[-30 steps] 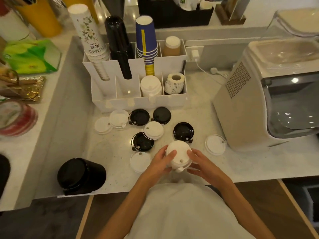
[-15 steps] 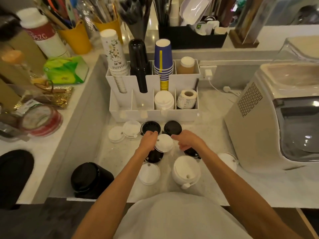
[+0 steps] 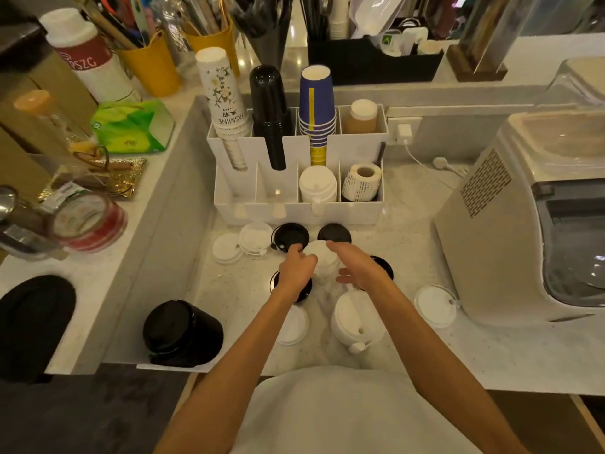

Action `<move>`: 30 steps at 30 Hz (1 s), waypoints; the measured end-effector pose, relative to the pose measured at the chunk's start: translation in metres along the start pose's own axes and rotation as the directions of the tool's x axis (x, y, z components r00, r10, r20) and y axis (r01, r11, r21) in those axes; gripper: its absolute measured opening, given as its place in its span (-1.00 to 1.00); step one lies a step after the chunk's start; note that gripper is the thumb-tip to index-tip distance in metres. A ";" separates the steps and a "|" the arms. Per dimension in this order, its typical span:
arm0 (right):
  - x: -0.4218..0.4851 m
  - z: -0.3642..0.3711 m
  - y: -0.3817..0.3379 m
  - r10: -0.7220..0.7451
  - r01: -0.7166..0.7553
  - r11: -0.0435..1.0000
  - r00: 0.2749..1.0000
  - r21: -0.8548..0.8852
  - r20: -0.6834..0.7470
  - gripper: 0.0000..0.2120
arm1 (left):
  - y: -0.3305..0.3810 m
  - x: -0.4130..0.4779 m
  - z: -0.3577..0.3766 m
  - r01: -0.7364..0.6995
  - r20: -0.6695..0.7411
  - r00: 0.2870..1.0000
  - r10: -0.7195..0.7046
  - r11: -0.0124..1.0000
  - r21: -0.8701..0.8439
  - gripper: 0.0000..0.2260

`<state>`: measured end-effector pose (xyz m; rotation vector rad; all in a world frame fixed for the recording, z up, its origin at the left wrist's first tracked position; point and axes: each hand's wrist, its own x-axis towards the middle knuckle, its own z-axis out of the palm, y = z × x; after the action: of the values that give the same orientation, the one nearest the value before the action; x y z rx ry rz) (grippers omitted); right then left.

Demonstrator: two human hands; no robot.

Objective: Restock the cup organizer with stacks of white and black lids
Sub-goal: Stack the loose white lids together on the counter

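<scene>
A white lid (image 3: 322, 258) is pinched by the left hand (image 3: 296, 268) – the right hand (image 3: 361, 270) is laid against it, fingers loosely straight. A lid stack (image 3: 355, 322) is stood beside the right wrist – on the tabletop (image 3: 409, 231).

I read "JASMINE" on my white flowered paper cup stack (image 3: 226, 103) and "SZG" on the red-labelled white plastic bottle (image 3: 82, 60).

The person is wearing a plain white top (image 3: 330, 417), rounding out at the chest. Both forearms (image 3: 248, 339) are showing bare, sleeveless, running slender to the left hand (image 3: 296, 268) and right hand (image 3: 355, 267).
</scene>
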<state>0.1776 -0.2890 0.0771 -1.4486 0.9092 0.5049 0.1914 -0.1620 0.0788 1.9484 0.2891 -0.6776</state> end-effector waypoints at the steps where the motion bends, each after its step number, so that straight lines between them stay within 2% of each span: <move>1: 0.002 -0.001 0.002 -0.006 0.006 0.999 1.000 0.039 -0.013 -0.50 | 0.000 -0.005 0.002 0.005 -0.013 1.000 -0.006 0.996 -0.092 -0.49; 4: 0.006 -0.003 0.009 -0.040 0.048 0.988 0.997 0.149 -0.060 -0.56 | -0.005 -0.018 0.008 0.012 -0.057 0.998 -0.028 0.963 -0.268 -0.56; 6: 0.007 -0.003 0.016 -0.064 0.073 0.981 0.996 0.180 -0.058 -0.49 | -0.013 -0.027 0.013 0.004 -0.058 0.998 -0.022 0.954 -0.300 -0.58; 8: 0.007 -0.001 0.020 -0.110 0.120 0.987 0.990 0.110 -0.089 -0.33 | -0.021 -0.036 0.018 0.001 -0.025 1.000 -0.010 0.950 -0.311 -0.55; 10: 0.007 0.002 0.020 -0.185 0.185 0.983 0.974 -0.012 -0.129 -0.25 | -0.027 -0.044 0.022 -0.007 -0.015 1.000 0.002 0.941 -0.338 -0.51; 14: 0.009 0.003 0.018 -0.306 0.293 0.950 0.942 -0.108 -0.138 -0.29 | -0.033 -0.048 0.016 -0.013 0.016 1.000 0.021 0.904 -0.427 -0.50; 16: 0.007 -0.001 0.015 -0.319 0.301 0.944 0.937 -0.134 -0.140 -0.31 | -0.034 -0.048 0.011 -0.029 -0.017 1.000 0.024 0.901 -0.432 -0.57; 18: 0.001 -0.007 0.011 -0.328 0.309 0.932 0.941 -0.193 -0.080 -0.32 | -0.034 -0.047 0.005 -0.071 -0.120 0.993 0.021 0.899 -0.431 -0.67; 19: -0.003 -0.011 0.008 -0.336 0.327 0.917 0.942 -0.228 -0.001 -0.33 | -0.033 -0.046 0.000 -0.084 -0.155 0.988 0.016 0.893 -0.442 -0.70; 21: -0.016 -0.013 0.000 -0.343 0.398 0.872 0.912 -0.284 0.225 -0.38 | -0.033 -0.044 -0.010 -0.069 -0.092 0.995 0.026 0.861 -0.504 -0.66; 24: -0.035 0.006 -0.010 -0.307 0.476 0.819 0.836 -0.321 0.455 -0.40 | -0.026 -0.043 -0.024 0.046 0.186 0.976 0.111 0.734 -0.678 -0.48; 27: -0.042 0.038 -0.017 -0.283 0.543 0.746 0.783 -0.387 0.554 -0.32 | -0.027 -0.043 -0.037 0.155 0.227 0.971 0.071 0.535 -0.830 -0.45; 30: -0.033 0.061 -0.036 -0.240 0.552 0.705 0.777 -0.446 0.582 -0.44 | -0.042 -0.037 -0.060 0.185 0.222 0.972 0.077 0.333 -0.925 -0.46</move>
<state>0.1994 -0.2264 0.1176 -1.9086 -0.0322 0.8139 0.1611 -0.0864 0.0888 0.6795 0.4757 -0.5559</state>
